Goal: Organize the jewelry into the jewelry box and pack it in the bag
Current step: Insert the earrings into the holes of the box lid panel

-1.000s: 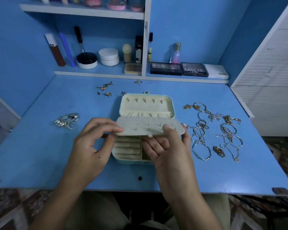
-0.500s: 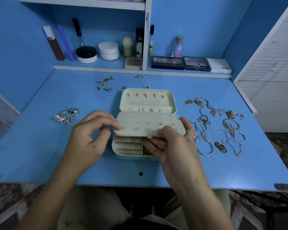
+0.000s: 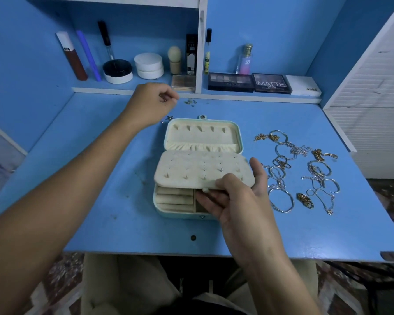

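The jewelry box (image 3: 200,169) is found open at mid-desk (image 3: 100,201), lid laid back toward the shelf. The cream earring panel (image 3: 203,169) is held lifted over the box's lower half by the right hand (image 3: 239,201): thumb on top at the near edge, fingers underneath, so it is grasped. Ring rolls are seen in the box below the panel. The left hand (image 3: 152,103) is stretched beyond the box's far-left corner, fingers curled w/ tips pinched; whether an earring is pinched can't be told. Small earrings (image 3: 190,102) lie just behind the box. Bracelets & chains (image 3: 300,169) are spread right of the box.
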